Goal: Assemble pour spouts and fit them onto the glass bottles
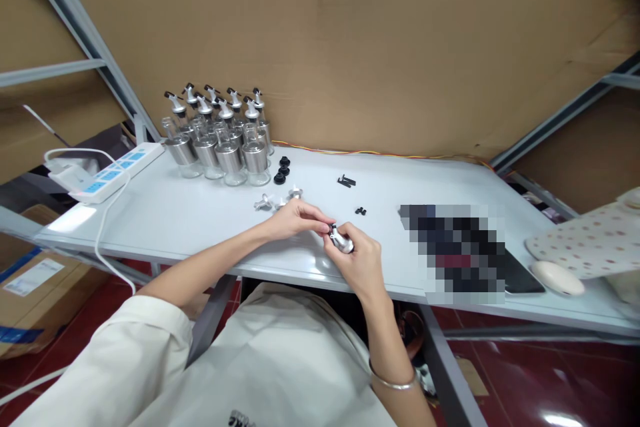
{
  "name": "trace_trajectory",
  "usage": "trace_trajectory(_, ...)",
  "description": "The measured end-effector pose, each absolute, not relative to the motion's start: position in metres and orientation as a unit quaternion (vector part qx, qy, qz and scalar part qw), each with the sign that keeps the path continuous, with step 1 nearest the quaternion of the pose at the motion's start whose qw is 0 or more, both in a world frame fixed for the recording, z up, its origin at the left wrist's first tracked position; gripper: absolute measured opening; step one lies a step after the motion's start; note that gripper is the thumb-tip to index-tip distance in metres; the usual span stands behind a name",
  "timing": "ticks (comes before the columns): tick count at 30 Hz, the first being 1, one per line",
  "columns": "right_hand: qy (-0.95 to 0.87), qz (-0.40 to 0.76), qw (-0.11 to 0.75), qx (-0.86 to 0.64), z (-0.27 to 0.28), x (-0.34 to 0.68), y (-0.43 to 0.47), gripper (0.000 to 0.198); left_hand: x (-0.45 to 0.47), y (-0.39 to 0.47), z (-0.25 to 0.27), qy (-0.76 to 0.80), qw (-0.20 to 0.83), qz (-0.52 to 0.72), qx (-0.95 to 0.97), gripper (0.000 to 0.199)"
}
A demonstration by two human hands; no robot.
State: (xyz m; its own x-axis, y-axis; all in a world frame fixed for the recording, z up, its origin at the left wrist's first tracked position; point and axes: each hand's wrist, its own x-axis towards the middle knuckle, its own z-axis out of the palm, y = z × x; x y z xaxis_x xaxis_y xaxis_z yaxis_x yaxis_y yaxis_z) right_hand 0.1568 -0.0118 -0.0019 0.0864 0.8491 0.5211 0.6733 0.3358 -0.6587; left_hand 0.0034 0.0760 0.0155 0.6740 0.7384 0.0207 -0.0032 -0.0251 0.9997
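Observation:
My right hand point(363, 259) is wrapped round a silver pour spout point(342, 241), just above the front part of the table. My left hand point(301, 219) pinches a small black piece point(332, 228) at the tip of that spout; the fingertips partly cover it. Behind my left hand lie several loose silver spouts point(264, 202), partly hidden by the hand. Black round stoppers point(280, 177) sit farther back. Thin black strips point(346, 181) and a few tiny black pieces point(361, 211) lie to the right of them.
Several glass bottles with steel sleeves point(230, 159) stand at the back left, the rear ones topped with spouts. At the left edge is a power strip point(117, 172) with a white cable. A blurred dark item point(453, 250) and a white oval object point(557, 278) lie on the right.

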Motion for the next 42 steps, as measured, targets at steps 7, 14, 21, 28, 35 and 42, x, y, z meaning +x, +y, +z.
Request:
trace_trajectory(7,-0.671,0.123,0.466,-0.563,-0.005,0.157,-0.011,0.022,0.004,0.075,0.015,0.267,0.639,0.288,0.661,0.027)
trace_trajectory(14,-0.662,0.153,0.453,-0.577,-0.005,0.157,-0.011,0.022,0.001,0.078,0.017,0.266,0.627,0.252,0.687,0.027)
trace_trajectory(21,-0.638,0.199,0.48,-0.569,-0.001,0.155,-0.007,0.024,0.0,0.068,0.026,0.293,0.472,0.285,0.781,0.023)
trace_trajectory(28,-0.624,0.234,0.522,-0.533,-0.015,0.161,-0.008,0.019,-0.042,0.085,0.057,0.371,0.159,0.463,0.789,0.025)
trace_trajectory(35,-0.646,0.195,0.528,-0.516,-0.018,0.161,-0.003,0.018,-0.087,0.14,0.079,0.503,-0.055,0.508,0.697,0.037)
trace_trajectory(42,-0.686,0.178,0.515,-0.482,-0.01,0.16,-0.003,0.019,-0.078,0.148,0.085,0.58,-0.164,0.314,0.733,0.027)
